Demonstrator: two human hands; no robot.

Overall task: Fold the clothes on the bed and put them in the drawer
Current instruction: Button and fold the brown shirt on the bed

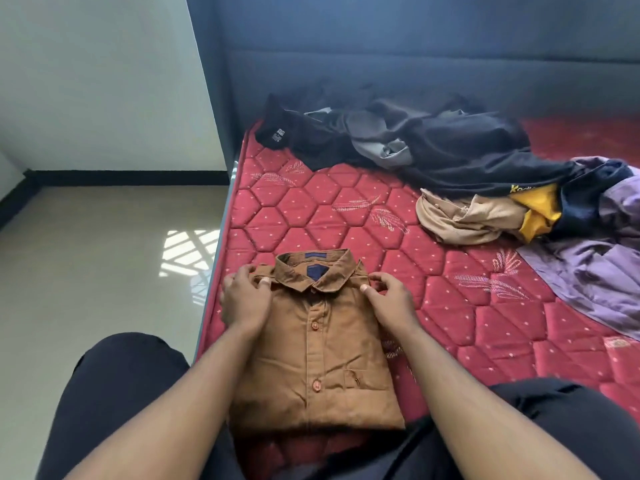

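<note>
Left hand (245,299) and right hand (388,296) pinch brown shirt (322,344) shoulders, seemingly firmly; square edges beneath grip, keeping collar flat.

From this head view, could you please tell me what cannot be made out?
- Drawer: not in the head view at all.
- Purple garment: cut off by the right edge.
- Dark clothes pile: blurred and overlapping, count unclear.
- Brown shirt sleeves: hidden, folded underneath.
- Label on black garment: too small to read.

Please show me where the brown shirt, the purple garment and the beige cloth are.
brown shirt (322,344): head view, on the button placket.
purple garment (588,271): head view, on its spread middle.
beige cloth (467,218): head view, on its crumpled middle.
</note>
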